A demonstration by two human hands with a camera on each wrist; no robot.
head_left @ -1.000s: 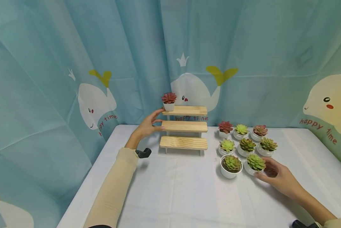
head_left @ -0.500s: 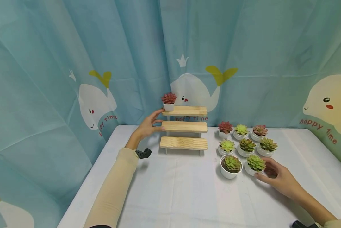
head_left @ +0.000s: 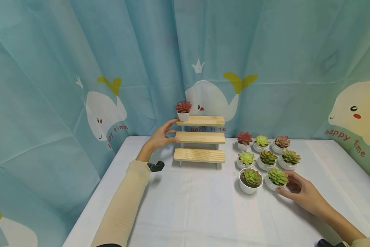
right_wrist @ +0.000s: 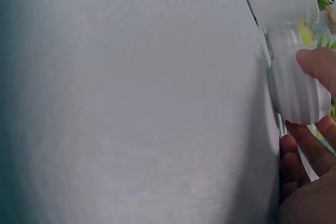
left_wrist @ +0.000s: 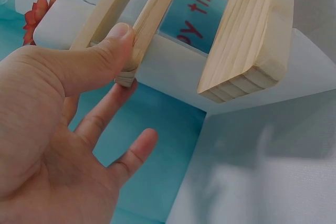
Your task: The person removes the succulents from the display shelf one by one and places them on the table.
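Note:
A three-step wooden shelf stand [head_left: 200, 137] stands at the back middle of the table. My left hand [head_left: 159, 138] holds its left end; in the left wrist view, the thumb [left_wrist: 107, 51] and a finger pinch the end of the middle board. On the top board's left end sits a red succulent [head_left: 183, 110] in a white square pot. At the right, my right hand [head_left: 307, 195] grips a green succulent [head_left: 277, 177] by its ribbed white pot [right_wrist: 299, 87], which stands on the table. Thumb and fingers lie on opposite sides of that pot.
Several potted succulents stand close together behind the gripped one, including a red one [head_left: 244, 139]. Just left of it is a larger white pot [head_left: 248, 188] with a reddish-green succulent. A blue whale-print curtain [head_left: 160, 61] hangs behind the white-covered table [head_left: 216, 212].

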